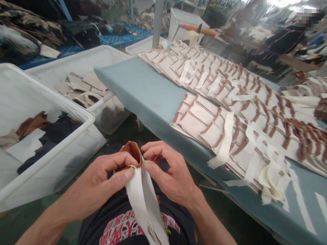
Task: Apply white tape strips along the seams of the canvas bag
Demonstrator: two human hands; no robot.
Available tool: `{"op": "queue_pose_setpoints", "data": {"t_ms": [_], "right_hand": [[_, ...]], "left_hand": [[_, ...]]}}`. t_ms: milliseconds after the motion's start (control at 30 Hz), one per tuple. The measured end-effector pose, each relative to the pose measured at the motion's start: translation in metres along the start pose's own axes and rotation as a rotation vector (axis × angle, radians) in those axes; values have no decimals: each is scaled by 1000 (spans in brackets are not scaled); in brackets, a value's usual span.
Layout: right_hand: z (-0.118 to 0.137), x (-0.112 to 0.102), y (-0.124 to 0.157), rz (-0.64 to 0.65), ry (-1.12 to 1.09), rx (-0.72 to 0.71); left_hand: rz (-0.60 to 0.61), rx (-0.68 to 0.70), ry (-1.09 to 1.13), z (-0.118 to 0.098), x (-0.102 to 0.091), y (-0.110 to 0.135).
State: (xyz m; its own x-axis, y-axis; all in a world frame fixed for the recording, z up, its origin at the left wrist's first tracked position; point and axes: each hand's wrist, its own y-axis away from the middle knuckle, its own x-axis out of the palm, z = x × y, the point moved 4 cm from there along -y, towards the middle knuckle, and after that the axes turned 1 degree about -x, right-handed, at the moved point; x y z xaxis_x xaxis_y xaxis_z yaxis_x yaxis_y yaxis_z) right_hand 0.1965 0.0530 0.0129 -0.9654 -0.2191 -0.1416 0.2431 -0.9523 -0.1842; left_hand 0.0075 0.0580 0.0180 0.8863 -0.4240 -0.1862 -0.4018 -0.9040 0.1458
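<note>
Over my lap, both hands pinch one small brown leather piece [130, 151] backed with a long white strip [144, 204] that hangs down towards my dark printed shirt. My left hand [108, 176] grips it from the left with thumb and fingers closed on the white edge. My right hand [168, 171] pinches the same piece from the right, fingertips meeting those of the left. To the right, the blue-grey table [143, 89] carries rows of overlapping pale pieces with brown edges [203, 125] and loose white strips [225, 142].
Two white plastic bins stand on my left: the near bin [57, 151] holds dark and brown scraps, the farther bin [101, 59] holds beige pieces. A grey post [158, 18] rises behind the table. Other people work at the far right [287, 37].
</note>
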Motion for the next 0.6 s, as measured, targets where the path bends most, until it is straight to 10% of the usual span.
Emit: {"op": "queue_pose_setpoints", "data": {"t_ms": [167, 400, 600], "right_hand": [[15, -6, -8, 209, 175, -249], [32, -7, -2, 180, 571, -748], [40, -3, 4, 186, 818, -817]], "left_hand": [[32, 1, -8, -11, -3, 0], [185, -52, -10, -11, -2, 4], [206, -75, -62, -5, -2, 6]]}}
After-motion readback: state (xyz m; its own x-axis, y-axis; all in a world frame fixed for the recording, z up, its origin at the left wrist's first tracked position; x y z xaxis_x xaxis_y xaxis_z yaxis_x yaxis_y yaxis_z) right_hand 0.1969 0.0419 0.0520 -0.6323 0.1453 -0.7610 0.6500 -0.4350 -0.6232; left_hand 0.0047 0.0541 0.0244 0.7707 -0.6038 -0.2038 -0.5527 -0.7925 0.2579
